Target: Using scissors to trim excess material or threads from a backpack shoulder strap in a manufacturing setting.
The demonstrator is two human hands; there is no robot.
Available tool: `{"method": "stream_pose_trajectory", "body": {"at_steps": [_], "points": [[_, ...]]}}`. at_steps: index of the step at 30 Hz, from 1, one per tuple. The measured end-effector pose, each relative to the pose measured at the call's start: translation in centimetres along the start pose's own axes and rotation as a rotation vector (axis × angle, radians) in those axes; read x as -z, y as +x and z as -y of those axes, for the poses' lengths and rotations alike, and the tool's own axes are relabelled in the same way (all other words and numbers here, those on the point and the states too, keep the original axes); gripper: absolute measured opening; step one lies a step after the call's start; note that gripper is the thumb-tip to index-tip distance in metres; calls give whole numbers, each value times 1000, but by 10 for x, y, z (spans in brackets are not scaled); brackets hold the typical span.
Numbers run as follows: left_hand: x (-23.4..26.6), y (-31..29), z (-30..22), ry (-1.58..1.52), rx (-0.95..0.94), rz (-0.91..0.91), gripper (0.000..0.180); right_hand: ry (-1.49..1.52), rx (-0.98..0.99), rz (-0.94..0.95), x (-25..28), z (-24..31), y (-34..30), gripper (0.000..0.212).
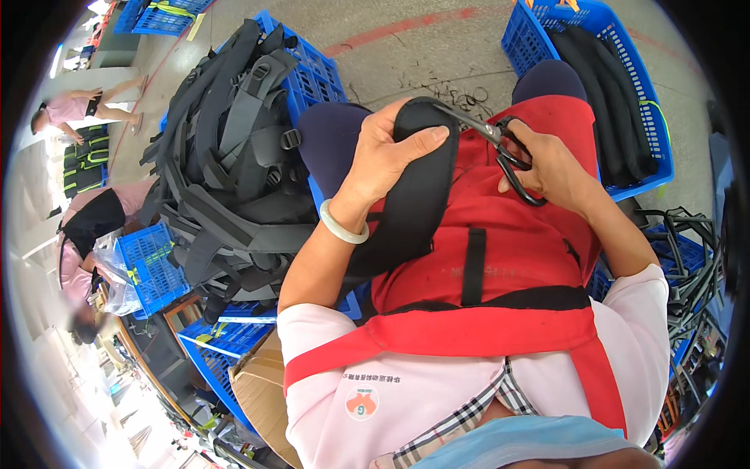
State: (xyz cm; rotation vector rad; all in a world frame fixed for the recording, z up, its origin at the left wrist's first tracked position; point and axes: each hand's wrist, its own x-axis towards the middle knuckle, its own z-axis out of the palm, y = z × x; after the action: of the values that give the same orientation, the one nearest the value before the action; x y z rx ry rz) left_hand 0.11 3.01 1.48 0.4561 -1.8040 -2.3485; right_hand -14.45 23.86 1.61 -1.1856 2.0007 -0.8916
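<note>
A black padded strap (422, 187) is bent over at its top and hangs down across my lap. My left hand (379, 156), with a pale bangle at its wrist, pinches the strap's upper end, thumb on the front face. In my right hand (547, 160) is a pair of scissors (491, 131), fingers in the dark handles. The blades point left, their tips at the strap's upper edge; whether they touch it or have anything between them I cannot tell. A red apron (508, 258) lies behind, over my lap.
Left of me, dark grey and black straps with buckles (226, 156) pile high over a blue crate (316, 74). Another blue crate (664, 148) at right holds long black padded pieces (601, 94). Black scraps (465, 95) litter the floor. A cardboard box (262, 383) stands lower left; people work farther left.
</note>
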Motion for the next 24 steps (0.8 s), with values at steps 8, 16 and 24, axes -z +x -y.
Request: {"method": "stream_pose_trajectory", "body": {"at_steps": [8,16,24], "points": [[-3,-3,5,-19,1,62,13,-11,-157,132,15,2,-4,63],[-5,-5,5,-33,27,134,23,-185,-99,128,30,12,-7,63],[-11,-4,7,13,-21,138,23,-302,-109,114,35,12,-9,64]]}}
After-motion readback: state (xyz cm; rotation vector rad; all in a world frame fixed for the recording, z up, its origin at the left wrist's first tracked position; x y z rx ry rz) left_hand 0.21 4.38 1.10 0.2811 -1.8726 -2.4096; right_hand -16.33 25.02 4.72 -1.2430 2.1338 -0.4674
